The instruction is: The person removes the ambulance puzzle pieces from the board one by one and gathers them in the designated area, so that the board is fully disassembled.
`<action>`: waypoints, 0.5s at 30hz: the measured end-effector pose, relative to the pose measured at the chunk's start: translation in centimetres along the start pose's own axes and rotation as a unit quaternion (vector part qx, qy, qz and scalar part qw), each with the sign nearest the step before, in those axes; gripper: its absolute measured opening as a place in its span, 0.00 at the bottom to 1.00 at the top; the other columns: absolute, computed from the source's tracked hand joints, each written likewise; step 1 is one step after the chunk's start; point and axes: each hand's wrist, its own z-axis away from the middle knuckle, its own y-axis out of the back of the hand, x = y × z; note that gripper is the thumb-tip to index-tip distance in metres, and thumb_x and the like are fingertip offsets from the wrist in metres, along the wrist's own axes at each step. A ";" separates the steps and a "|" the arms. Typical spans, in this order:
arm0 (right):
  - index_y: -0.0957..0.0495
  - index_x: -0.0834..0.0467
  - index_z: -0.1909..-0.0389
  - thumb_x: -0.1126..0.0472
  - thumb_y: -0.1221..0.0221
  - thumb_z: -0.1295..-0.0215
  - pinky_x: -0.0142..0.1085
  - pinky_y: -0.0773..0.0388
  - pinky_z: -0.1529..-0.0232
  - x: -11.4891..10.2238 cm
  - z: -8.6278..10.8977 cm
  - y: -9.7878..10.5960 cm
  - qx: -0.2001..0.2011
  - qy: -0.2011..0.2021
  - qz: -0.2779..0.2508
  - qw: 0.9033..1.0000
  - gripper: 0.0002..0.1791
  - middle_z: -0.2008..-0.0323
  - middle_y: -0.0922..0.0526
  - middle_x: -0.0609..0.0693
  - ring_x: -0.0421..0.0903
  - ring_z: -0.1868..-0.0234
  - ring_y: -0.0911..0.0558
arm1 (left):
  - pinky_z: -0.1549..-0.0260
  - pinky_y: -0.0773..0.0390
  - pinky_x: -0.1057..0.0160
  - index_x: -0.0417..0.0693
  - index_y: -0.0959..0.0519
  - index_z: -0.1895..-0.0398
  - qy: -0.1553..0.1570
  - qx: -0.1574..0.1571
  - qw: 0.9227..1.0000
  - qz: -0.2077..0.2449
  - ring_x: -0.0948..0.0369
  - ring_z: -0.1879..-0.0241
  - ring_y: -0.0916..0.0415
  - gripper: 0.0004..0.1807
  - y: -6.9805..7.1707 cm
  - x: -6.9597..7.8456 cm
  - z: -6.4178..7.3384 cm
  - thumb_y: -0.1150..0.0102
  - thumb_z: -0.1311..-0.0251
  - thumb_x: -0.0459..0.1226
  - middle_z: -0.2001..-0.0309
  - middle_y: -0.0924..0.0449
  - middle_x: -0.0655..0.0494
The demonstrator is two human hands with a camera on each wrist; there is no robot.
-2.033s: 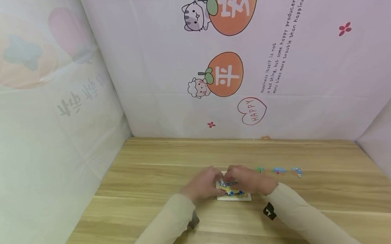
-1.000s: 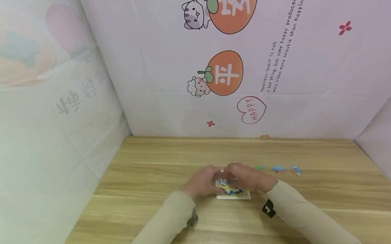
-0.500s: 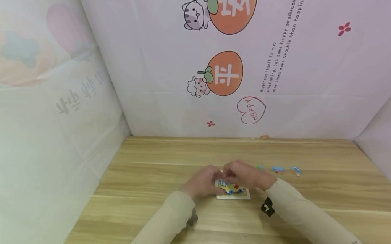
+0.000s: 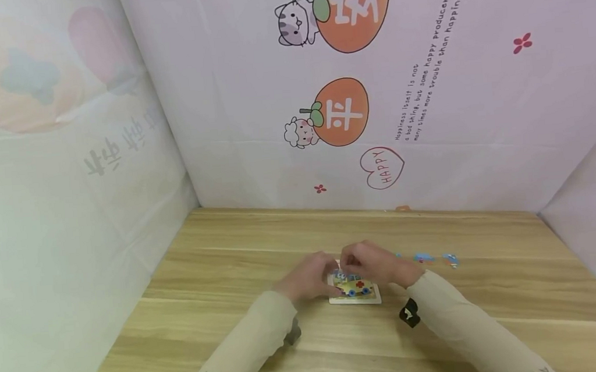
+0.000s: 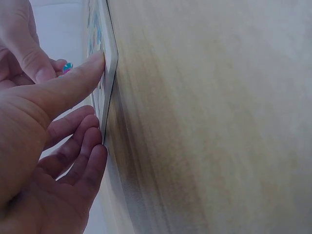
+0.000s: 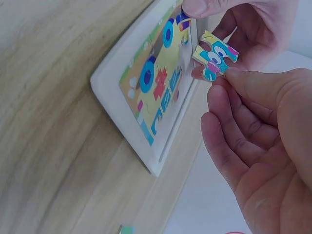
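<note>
A small puzzle board (image 6: 109, 97) with a pale frame lies on the table, its picture a yellow ambulance with a red cross and blue wheels. At the board's left side, my left hand (image 4: 310, 277) grips it, thumb on the top face and fingers along the edge. My right hand (image 4: 373, 262) pinches a jigsaw piece (image 6: 218, 54) between thumb and fingertips, close over the board's far part. Cartoon eyes on yellow and teal show on this piece. In the left wrist view only a bit of the piece (image 5: 68, 67) shows past the left thumb.
Loose blue puzzle pieces (image 4: 423, 257) lie to the right of the board, one more piece (image 4: 450, 260) further right. The right hand partly hides another. A printed white sheet (image 4: 253, 154) hangs behind the wooden table (image 4: 230, 255), with white walls at both sides.
My right hand has lifted slightly away from the board's middle, so more of the ambulance and its red cross shows. My left hand stays in place on the board.
</note>
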 end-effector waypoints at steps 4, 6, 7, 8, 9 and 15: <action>0.17 0.59 0.62 0.68 0.41 0.24 0.27 0.17 0.62 0.1 0.4 0.6 -0.006 -0.010 -0.008 1.000 0.06 0.64 0.13 0.51 0.41 0.64 0.17 | 0.39 0.19 0.62 0.45 0.18 0.44 0.004 -0.002 1.000 -0.005 0.61 0.46 0.20 0.29 0.1 0.1 0.1 0.19 0.46 0.45 0.46 0.16 0.55; 0.17 0.59 0.62 0.68 0.41 0.24 0.27 0.17 0.61 0.2 0.7 0.8 -0.006 -0.017 -0.011 1.000 0.06 0.63 0.13 0.51 0.42 0.63 0.16 | 0.39 0.19 0.62 0.45 0.18 0.43 0.005 -0.003 1.000 -0.006 0.60 0.45 0.20 0.29 0.2 0.2 0.1 0.19 0.46 0.45 0.46 0.16 0.54; 0.18 0.59 0.62 0.68 0.41 0.24 0.27 0.17 0.60 0.2 0.9 1.0 -0.006 -0.020 -0.012 1.000 0.06 0.63 0.13 0.51 0.43 0.62 0.15 | 0.39 0.19 0.61 0.44 0.18 0.43 0.006 -0.003 1.000 -0.006 0.60 0.45 0.20 0.29 0.2 0.3 0.2 0.19 0.46 0.45 0.45 0.16 0.53; 0.18 0.59 0.62 0.68 0.41 0.24 0.27 0.16 0.60 0.3 1.0 1.1 -0.004 -0.020 -0.011 1.000 0.06 0.63 0.12 0.51 0.44 0.62 0.15 | 0.38 0.19 0.61 0.44 0.18 0.42 0.006 -0.004 1.000 -0.004 0.59 0.44 0.20 0.30 0.3 0.4 0.2 0.19 0.46 0.44 0.45 0.16 0.53; 0.17 0.59 0.62 0.68 0.41 0.24 0.27 0.16 0.60 0.4 1.2 1.2 -0.002 -0.020 -0.010 1.000 0.06 0.63 0.12 0.51 0.45 0.62 0.14 | 0.38 0.19 0.61 0.43 0.18 0.42 0.006 -0.005 1.000 -0.005 0.59 0.44 0.19 0.30 0.3 0.5 0.2 0.19 0.46 0.44 0.45 0.16 0.52; 0.17 0.60 0.63 0.69 0.41 0.25 0.28 0.17 0.62 1.3 2.8 2.0 0.013 -0.013 -0.001 1.000 0.06 0.64 0.12 0.52 0.43 0.63 0.15 | 0.37 0.20 0.60 0.43 0.18 0.41 0.011 -0.004 1.000 -0.014 0.58 0.43 0.19 0.30 0.4 0.8 0.3 0.20 0.44 0.45 0.44 0.16 0.51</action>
